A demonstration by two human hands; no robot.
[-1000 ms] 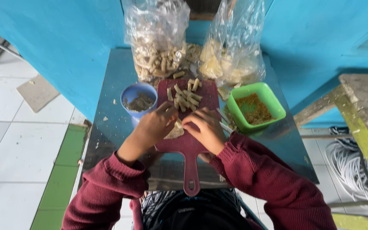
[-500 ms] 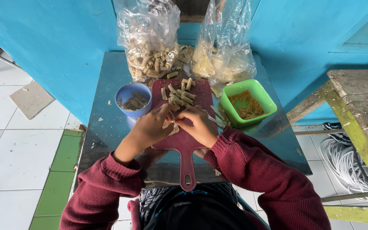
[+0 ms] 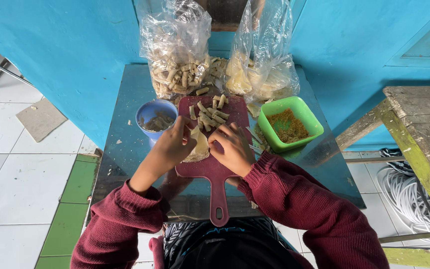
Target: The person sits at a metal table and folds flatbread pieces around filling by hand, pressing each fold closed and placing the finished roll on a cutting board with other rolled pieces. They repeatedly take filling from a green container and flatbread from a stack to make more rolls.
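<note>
A dark red cutting board (image 3: pixel 214 172) with a handle lies on a shiny metal table (image 3: pixel 125 149). My left hand (image 3: pixel 171 144) and my right hand (image 3: pixel 232 147) both pinch a pale thin wrapper sheet (image 3: pixel 198 144) at the board's middle, folding it between the fingers. Several small rolled pieces (image 3: pixel 209 113) lie heaped at the board's far end. Both arms wear maroon sleeves.
A blue cup (image 3: pixel 157 119) with dark filling stands left of the board. A green tub (image 3: pixel 288 123) of brown-orange crumbs stands to the right. Two clear plastic bags stand behind: one of rolls (image 3: pixel 177 60), one of pale sheets (image 3: pixel 262 65). Blue walls, a wooden bench (image 3: pixel 421 134) at right.
Both hands have drawn slightly toward me on the board and now fold the pale wrapper; the camera view has shifted a little.
</note>
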